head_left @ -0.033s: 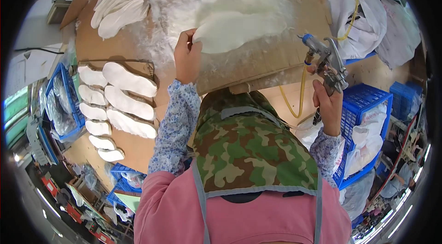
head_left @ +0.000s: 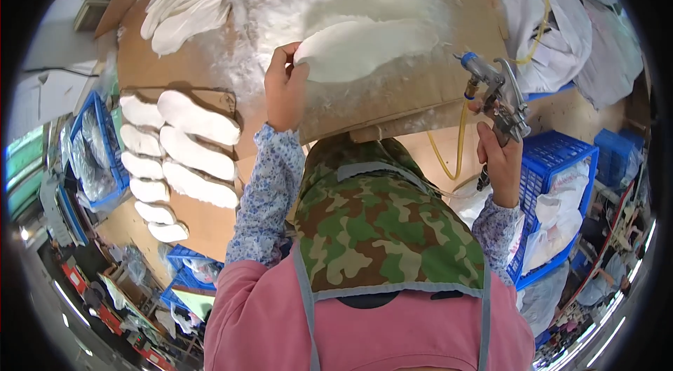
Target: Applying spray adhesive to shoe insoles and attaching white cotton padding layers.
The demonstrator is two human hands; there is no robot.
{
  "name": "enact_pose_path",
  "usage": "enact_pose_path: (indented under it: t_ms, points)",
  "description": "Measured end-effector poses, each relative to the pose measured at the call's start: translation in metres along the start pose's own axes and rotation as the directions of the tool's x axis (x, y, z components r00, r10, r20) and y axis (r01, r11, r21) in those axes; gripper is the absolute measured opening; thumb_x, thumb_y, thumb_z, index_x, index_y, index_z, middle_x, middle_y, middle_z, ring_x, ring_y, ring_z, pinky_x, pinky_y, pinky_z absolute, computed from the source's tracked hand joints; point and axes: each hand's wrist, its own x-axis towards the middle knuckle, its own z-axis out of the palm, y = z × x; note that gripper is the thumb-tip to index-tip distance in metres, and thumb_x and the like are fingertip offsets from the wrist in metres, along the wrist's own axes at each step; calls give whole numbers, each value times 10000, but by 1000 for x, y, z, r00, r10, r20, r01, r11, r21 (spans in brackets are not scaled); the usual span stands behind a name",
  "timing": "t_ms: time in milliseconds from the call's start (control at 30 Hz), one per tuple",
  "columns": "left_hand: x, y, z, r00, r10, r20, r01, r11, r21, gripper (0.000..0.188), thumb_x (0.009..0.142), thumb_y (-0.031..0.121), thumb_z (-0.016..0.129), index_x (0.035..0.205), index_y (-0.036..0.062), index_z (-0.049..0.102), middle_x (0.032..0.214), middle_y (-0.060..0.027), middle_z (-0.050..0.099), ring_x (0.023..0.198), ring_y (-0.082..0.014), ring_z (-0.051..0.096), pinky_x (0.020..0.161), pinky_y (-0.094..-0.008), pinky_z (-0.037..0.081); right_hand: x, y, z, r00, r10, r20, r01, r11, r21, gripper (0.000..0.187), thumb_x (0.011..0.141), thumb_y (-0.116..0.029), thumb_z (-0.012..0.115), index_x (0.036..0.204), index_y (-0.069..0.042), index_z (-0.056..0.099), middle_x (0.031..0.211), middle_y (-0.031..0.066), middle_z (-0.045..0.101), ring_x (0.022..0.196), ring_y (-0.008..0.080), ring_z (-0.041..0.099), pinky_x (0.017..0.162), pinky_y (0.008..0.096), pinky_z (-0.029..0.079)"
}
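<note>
My left hand (head_left: 284,91) pinches the left end of a white insole (head_left: 364,52) between thumb and fingers. That insole lies over a cardboard work surface (head_left: 343,108) coated with white fibres. In my right hand (head_left: 501,161) is a metal spray gun (head_left: 498,91) with a blue part, held to the right of the insole and apart from it. A yellow hose (head_left: 460,143) hangs beside the gun. On the far left lies an overlapping pile of white insoles (head_left: 189,24). Nearer on the left, large and small white pieces (head_left: 200,147) sit in two columns on cardboard.
A blue crate (head_left: 554,150) with white bags stands right of my forearm. White sacks (head_left: 554,35) bulge at the far right. Another blue crate (head_left: 116,154) holds clear plastic bags at the left. My camouflage apron (head_left: 385,231) reaches close to the board's front edge.
</note>
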Motion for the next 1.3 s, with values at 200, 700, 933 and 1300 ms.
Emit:
enact_pose_path:
  t_ms: [200,700,933,1300]
  points:
    - [-62,51,-48,998,39,-58,-56,944,-324,320,877,-23,485,1188,24,539,1014,-12,582,875,-71,536,774,-219,440,20,12,7,996,-14,87,4,994,112,391,941,2,529,1327,7,468,1117,68,653,529,29,387,453,199,323]
    - [-298,4,-251,898,-412,-155,389,908,-157,359,837,-43,482,1162,47,606,1076,-17,633,1035,-115,574,923,-268,425,7,-41,4,910,-165,380,210,974,-81,430,952,-60,512,1374,3,457,1199,70,643,487,5,342,427,181,280]
    - [-246,-119,-380,892,-373,-255,356,928,-114,462,824,-105,434,1209,62,628,1209,-36,642,1080,-132,588,973,-289,442,-34,-41,83,919,-88,384,184,958,-221,420,949,-60,512,1363,6,475,1204,61,642,487,11,349,429,183,278]
    - [-198,-132,-386,840,278,-466,214,620,755,526,812,35,534,1331,118,562,1064,-165,557,1026,-336,530,921,-429,418,-57,-53,108,940,-126,317,195,961,-195,397,972,-99,534,1337,39,463,1194,70,647,494,21,359,432,194,292]
